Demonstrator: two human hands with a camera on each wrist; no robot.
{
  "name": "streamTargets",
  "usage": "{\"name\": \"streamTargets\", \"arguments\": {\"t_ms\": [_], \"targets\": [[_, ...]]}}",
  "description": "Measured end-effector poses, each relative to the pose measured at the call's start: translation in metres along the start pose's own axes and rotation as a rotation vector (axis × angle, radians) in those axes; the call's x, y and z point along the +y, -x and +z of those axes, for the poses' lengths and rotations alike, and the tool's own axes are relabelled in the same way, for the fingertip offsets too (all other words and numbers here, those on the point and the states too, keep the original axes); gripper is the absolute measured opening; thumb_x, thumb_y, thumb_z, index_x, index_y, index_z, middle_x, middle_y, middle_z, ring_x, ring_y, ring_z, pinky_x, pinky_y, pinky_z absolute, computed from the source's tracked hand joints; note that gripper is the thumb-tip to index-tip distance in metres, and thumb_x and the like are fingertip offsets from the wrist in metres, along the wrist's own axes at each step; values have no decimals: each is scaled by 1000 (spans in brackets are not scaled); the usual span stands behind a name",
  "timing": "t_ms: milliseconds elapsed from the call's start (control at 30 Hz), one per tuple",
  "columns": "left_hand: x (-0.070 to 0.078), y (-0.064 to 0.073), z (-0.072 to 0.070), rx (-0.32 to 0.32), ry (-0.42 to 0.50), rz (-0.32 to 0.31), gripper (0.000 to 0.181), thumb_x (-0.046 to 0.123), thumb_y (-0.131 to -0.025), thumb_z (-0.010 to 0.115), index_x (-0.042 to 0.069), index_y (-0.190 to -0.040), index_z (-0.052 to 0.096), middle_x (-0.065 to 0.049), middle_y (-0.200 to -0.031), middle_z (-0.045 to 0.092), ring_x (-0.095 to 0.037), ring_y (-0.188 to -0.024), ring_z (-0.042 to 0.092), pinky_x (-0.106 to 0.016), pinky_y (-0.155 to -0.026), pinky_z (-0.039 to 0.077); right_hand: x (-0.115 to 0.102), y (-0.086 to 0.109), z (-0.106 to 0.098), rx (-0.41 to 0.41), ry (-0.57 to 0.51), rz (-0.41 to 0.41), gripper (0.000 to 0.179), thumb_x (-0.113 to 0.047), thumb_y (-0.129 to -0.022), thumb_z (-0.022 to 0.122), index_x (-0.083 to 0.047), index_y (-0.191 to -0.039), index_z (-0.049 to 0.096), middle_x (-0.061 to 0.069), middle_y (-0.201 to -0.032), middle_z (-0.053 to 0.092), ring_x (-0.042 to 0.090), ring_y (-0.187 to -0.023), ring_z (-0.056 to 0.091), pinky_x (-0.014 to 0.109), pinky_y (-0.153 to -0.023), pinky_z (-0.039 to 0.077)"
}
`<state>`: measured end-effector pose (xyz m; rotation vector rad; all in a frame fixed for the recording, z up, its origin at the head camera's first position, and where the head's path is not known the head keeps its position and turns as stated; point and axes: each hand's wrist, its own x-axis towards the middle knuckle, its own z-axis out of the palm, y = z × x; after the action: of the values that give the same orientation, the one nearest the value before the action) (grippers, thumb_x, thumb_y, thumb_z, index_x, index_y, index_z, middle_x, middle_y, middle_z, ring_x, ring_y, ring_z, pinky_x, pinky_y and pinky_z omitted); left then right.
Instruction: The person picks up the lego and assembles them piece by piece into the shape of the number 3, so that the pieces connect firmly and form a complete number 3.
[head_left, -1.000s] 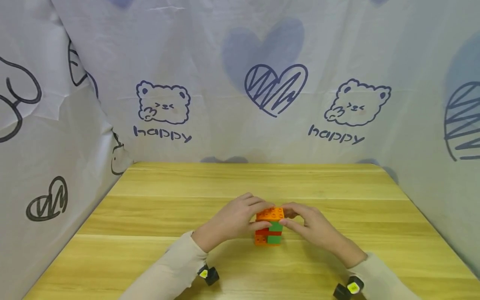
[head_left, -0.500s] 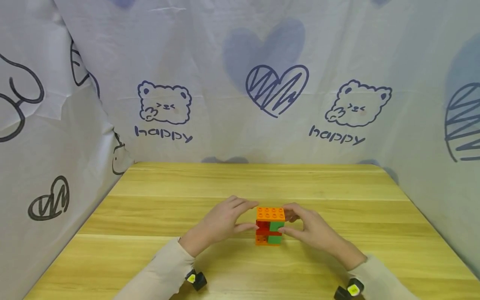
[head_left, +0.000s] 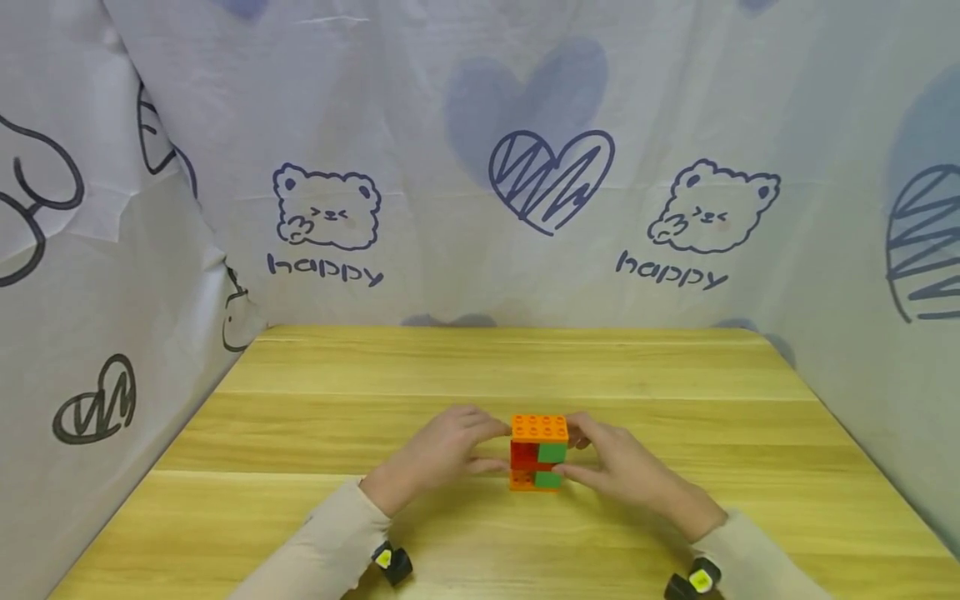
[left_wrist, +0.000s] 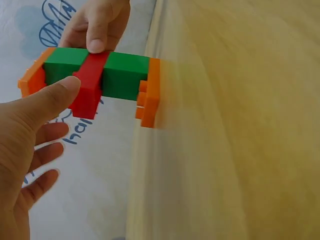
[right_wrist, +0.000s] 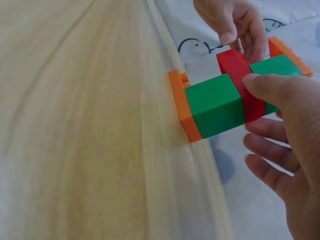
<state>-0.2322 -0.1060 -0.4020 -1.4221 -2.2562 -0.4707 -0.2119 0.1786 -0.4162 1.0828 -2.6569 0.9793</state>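
Observation:
A small stack of toy building blocks stands upright on the table, its orange top plate [head_left: 538, 427] showing studs. Beneath that plate are a green block [head_left: 552, 452], a red layer [right_wrist: 243, 82], another green block [right_wrist: 215, 105] and an orange bottom plate [left_wrist: 151, 95]. The green blocks sit on the right, leaving gaps on the left. My right hand [head_left: 630, 467] pinches the stack from the right, thumb on the red layer in the right wrist view. My left hand [head_left: 442, 450] is beside the left side, thumb and fingers extended, a little apart from it in the right wrist view.
The wooden table [head_left: 360, 358] reaches back to a pale printed curtain [head_left: 442, 250], which also hangs along both sides. A small black device with a yellow mark [head_left: 393, 562] is on the left wrist; a similar one [head_left: 693, 579] is on the right.
My left hand has drawn back from the top of the stack to its left side, uncovering the orange plate. The right thumb has slid slightly lower; the stack has stayed in place.

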Motion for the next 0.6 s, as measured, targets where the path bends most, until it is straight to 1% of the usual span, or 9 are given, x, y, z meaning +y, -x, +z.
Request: {"name": "streamTargets", "arguments": {"t_ms": [100,200,233,400,600], "targets": [[-4,1,6,66,-3,93,39,31,-76,84,7,-105,73,-2,-102,73,-14,-92,66,-27,-88,51,1,0,1,0,-13,-9,52,-38,-90,70,-12,-131,49,-6,-110,64,12,-93,63,31,-81,54],[-6,2,10,94,-17,143,39,31,-74,86,8,-103,75,-2,-100,73,-14,-91,66,-25,-88,50,2,1,3,-6,-24,-2,52,-38,-91,69,-13,-131,48,-6,-110,63,13,-94,63,33,-81,54],[-6,2,11,95,-20,148,39,31,-74,86,8,-103,75,-1,-100,73,-13,-91,66,-25,-89,50,2,1,3,-7,-29,1,51,-38,-92,69,-14,-131,48,-6,-111,63,14,-94,63,33,-81,54],[-4,4,12,77,-22,131,38,29,-74,86,10,-104,74,0,-102,73,-13,-93,65,-26,-91,48,3,2,6,-5,-74,17,50,-37,-92,68,-14,-132,47,-4,-114,63,13,-96,64,35,-82,54],[-3,4,13,74,-43,131,38,29,-74,86,9,-104,75,-1,-102,72,-14,-93,65,-26,-90,49,4,3,12,14,-194,20,48,-32,-93,68,-15,-132,46,0,-121,61,14,-102,64,36,-86,53]]}}
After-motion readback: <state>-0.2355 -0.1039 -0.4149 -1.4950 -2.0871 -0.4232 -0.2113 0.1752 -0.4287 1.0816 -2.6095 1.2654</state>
